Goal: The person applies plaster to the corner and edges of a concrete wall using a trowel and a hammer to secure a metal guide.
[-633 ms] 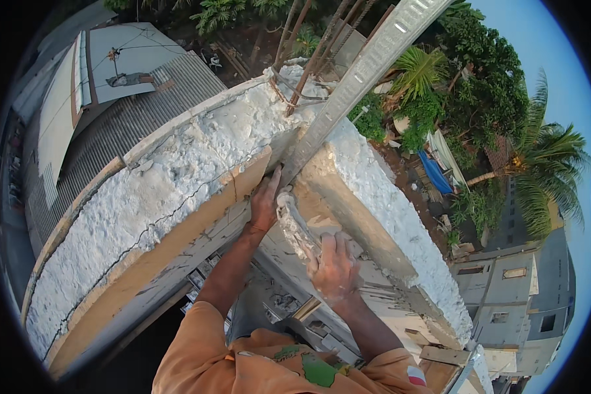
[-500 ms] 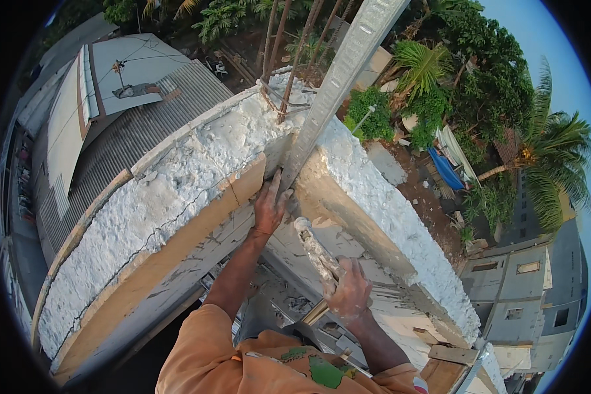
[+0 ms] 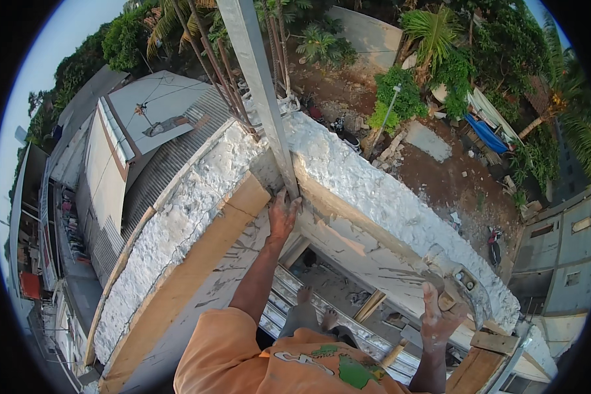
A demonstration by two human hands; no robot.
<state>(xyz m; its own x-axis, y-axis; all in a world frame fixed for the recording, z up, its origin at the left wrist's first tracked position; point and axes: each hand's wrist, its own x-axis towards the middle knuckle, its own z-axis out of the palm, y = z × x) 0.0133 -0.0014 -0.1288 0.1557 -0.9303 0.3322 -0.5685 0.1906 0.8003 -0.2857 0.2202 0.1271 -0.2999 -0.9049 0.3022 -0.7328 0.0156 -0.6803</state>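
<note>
1. A worker's L hand [image 3: 282, 217] meets the foot of a long metal bar [image 3: 264, 95], which stands at a wall corner just R of the upper end of a wooden board [image 3: 190, 279] & runs up past it, out of frame.
2. Grip, L: fingertips touch the bar's low end, just R of the board's top; can't tell if they clamp or only press.
3. Grip, R: R hand [image 3: 439, 320], well R of the board, appears closed round the handle of a dusty tool [image 3: 448, 302]; blur hides its exact shape.
4. Handling, bar: prob. stiff & fairly heavy for its length, top-heavy when held only at the foot; not fragile, though dust may make it slick. Best hold prob. higher up, hand wrapped across both long edges, w/ fingers clear of the pinch btwn foot & wall.
5. Looks, bar: dull grey, straight, narrow, flat-faced, w/ a paler side catching light & darker marks near the foot.
6. Around: rusty rebar [image 3: 209, 58] rises beyond the board's upper end; rough white conc. [image 3: 374, 187] tops the wall R of the board.
</note>
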